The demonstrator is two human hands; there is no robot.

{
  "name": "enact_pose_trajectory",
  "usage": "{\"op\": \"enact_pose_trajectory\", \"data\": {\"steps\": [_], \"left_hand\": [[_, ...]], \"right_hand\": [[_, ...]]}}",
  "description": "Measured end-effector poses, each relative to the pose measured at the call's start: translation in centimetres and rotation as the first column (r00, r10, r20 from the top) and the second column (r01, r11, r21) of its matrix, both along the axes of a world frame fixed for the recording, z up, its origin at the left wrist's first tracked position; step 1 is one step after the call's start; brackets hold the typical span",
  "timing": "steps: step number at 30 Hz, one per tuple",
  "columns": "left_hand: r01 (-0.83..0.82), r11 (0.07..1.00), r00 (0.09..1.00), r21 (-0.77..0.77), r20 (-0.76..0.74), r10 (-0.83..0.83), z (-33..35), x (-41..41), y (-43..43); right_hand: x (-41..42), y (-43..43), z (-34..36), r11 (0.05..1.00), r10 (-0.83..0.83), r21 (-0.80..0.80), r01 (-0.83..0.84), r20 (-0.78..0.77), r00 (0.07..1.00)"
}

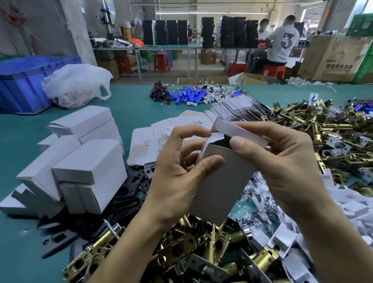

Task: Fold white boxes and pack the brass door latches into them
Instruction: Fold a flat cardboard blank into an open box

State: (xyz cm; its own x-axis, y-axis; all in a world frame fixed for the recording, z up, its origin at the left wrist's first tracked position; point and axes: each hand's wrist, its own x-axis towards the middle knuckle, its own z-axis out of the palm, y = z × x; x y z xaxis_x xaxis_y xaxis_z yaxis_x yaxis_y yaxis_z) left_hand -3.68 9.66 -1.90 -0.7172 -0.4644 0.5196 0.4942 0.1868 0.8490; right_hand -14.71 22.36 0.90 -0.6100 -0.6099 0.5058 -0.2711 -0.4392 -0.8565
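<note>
our left hand [178, 173] grips the white box [221, 174] steady; right hand [289, 164] pinches its top flap [238, 130] to close it.

The head-worn camera is looking forward and down, sitting close above the left hand [176, 176], right hand [289, 164] and teal counter [137, 113].

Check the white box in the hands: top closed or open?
Open: the white box has its lid flap raised, and a dark gap shows beneath. Contents cannot be told.
</note>
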Motion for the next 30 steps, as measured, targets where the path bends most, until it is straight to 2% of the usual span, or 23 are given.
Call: {"op": "enact_pose_trajectory", "data": {"steps": [5, 10, 14, 20, 30], "left_hand": [[0.0, 0.999, 1.0, 0.038, -0.008, 0.0, 0.06, 0.09, -0.19], [-0.01, 0.999, 0.999, 0.033, -0.039, 0.011, 0.05, -0.06, -0.07], [0.003, 1.0, 0.999, 0.017, -0.048, -0.002, 0.07, -0.12, 0.13], [-0.001, 1.0, 0.999, 0.027, -0.033, 0.002, -0.12, -0.19, 0.05], [-0.009, 1.0, 0.999, 0.03, -0.03, 0.01, -0.18, -0.14, -0.03]], "right_hand": [[0.1, -0.1, -0.06, 0.999, 0.02, -0.032, -0.021, -0.041, 0.999], [-0.14, -0.08, -0.07, 0.999, 0.049, -0.016, -0.048, 0.047, 0.998], [-0.11, 0.02, -0.07, 1.0, 0.004, 0.002, -0.004, -0.03, 1.0], [-0.22, 0.39, 0.25, 0.999, 0.038, 0.022, -0.037, -0.069, 0.997], [0.32, -0.09, 0.23, 0.996, -0.083, -0.028, 0.081, -0.074, 0.994]]}}
